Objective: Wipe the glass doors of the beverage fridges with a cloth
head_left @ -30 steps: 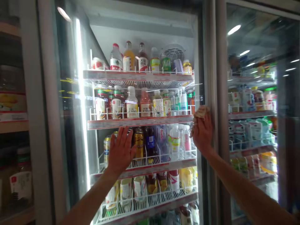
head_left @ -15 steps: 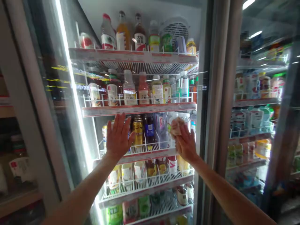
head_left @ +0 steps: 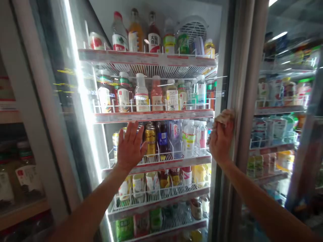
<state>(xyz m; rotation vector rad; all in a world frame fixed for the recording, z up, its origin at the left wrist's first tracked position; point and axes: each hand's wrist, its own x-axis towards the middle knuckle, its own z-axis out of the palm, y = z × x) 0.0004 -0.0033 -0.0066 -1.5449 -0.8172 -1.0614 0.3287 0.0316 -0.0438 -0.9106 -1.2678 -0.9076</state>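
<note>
A glass door of a lit drinks fridge stands before me, with bottles and cans showing through it. My left hand (head_left: 131, 146) lies flat against the glass, fingers stretched and slightly apart, in front of a gold can (head_left: 150, 141). At the right edge of the pane, my right hand (head_left: 222, 141) is closed on a pale crumpled cloth (head_left: 224, 117). The cloth presses at the border of the glass and the metal door frame (head_left: 243, 87). Part of the cloth is hidden under the fingers.
Behind the glass, wire shelves (head_left: 151, 117) hold rows of bottles and cans. A bright light strip (head_left: 82, 84) runs down the left side. On the right is another fridge section with drinks (head_left: 271, 126); at far left, bottles (head_left: 27, 174) stand behind another pane.
My right hand has slid right with the cloth, from over the bottles to the door frame. My left hand stays flat in place. The view has shifted slightly.
</note>
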